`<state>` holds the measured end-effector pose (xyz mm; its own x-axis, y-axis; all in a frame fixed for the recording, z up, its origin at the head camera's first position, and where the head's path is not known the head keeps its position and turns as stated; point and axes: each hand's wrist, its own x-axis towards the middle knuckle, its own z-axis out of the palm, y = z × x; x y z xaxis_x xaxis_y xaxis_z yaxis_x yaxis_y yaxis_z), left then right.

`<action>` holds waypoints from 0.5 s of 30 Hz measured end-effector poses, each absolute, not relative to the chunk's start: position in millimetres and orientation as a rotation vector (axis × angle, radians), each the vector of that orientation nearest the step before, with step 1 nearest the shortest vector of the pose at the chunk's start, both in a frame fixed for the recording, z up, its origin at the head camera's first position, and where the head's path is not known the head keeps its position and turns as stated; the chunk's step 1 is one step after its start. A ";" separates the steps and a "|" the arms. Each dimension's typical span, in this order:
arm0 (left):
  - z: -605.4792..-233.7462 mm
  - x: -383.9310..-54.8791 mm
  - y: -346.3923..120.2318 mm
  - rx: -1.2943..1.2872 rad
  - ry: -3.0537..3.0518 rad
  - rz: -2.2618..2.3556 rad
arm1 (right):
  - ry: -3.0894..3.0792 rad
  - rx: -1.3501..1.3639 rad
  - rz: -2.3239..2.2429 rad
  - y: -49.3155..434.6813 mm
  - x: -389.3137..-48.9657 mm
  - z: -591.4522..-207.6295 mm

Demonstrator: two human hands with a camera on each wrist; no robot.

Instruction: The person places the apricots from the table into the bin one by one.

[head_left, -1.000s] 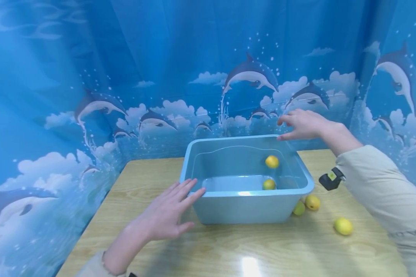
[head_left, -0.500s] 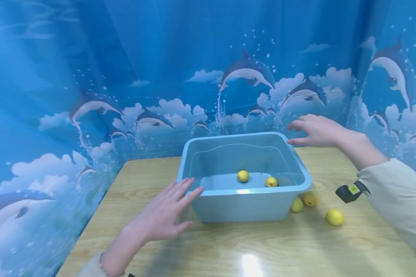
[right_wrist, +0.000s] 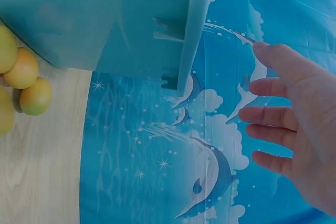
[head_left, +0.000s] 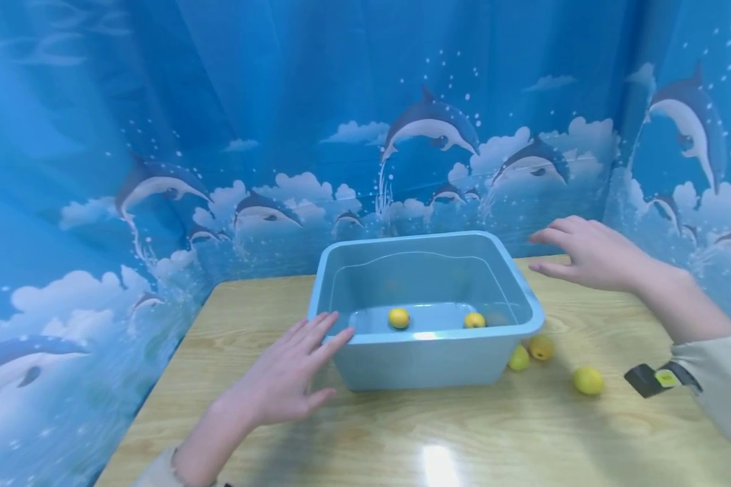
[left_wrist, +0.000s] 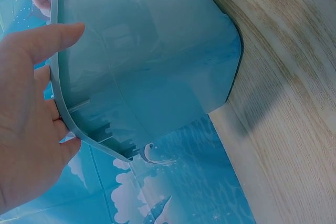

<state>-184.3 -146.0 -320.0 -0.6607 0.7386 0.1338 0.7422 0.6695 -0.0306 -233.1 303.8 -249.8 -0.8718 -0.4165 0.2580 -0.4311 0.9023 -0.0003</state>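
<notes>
We touch the blue, box-shaped plastic tub [head_left: 420,363] with our left hand [head_left: 289,383], fingers spread. Our right hand [head_left: 600,256], loosely bent, holds nothing. Two round yellow fruits [head_left: 399,318] sit inside.

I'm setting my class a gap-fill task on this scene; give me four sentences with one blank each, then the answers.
The bin stands with its opening facing ____.
Inside it, the number of yellow fruits in view is ____.
The leaping animals printed on the curtain are ____.
In the head view, the loose fruits on the table lie to the bin's ____.

Missing words: up; two; dolphins; right.
</notes>
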 end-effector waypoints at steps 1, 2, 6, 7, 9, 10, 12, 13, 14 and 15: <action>-320.1 -184.4 -146.0 -1.225 -2.745 -0.038 | -2.805 0.638 0.080 305.3 -230.9 -251.5; -320.2 -184.5 -146.0 -1.226 -2.743 -0.034 | -2.796 0.641 0.074 306.9 -228.9 -253.3; -320.4 -184.7 -146.2 -1.230 -2.737 -0.031 | -2.767 0.642 0.062 314.7 -221.7 -260.7; -320.5 -184.7 -146.3 -1.230 -2.735 -0.031 | -2.755 0.639 0.062 316.7 -219.7 -262.7; -320.6 -184.7 -146.5 -1.232 -2.734 -0.033 | -2.732 0.641 0.059 321.3 -216.2 -266.9; -320.6 -184.8 -146.5 -1.232 -2.734 -0.033 | -2.714 0.642 0.057 323.5 -214.8 -269.4; -320.7 -184.8 -146.5 -1.230 -2.733 -0.030 | -2.675 0.646 0.053 327.7 -212.2 -275.2; -320.6 -184.8 -146.5 -1.230 -2.733 -0.030 | -2.650 0.656 0.048 329.9 -210.8 -278.4; -320.5 -184.7 -146.6 -1.230 -2.733 -0.029 | -2.631 0.666 0.041 332.1 -209.7 -281.7; -320.5 -184.6 -146.6 -1.231 -2.733 -0.029 | -2.611 0.679 0.035 334.2 -208.4 -285.0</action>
